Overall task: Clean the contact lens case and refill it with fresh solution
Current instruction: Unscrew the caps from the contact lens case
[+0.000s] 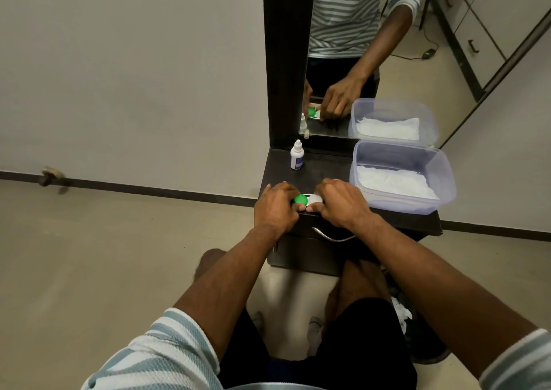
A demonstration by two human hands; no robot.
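Both hands, left [275, 207] and right [343, 203], curled around lens case [310, 200].

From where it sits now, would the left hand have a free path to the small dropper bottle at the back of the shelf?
Probably yes. The dropper bottle stands alone behind the left hand, with bare shelf between them. But that hand grips the lens case and would need to let go first.

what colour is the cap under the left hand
Green; the cap shows best in the head view, beside the left hand.
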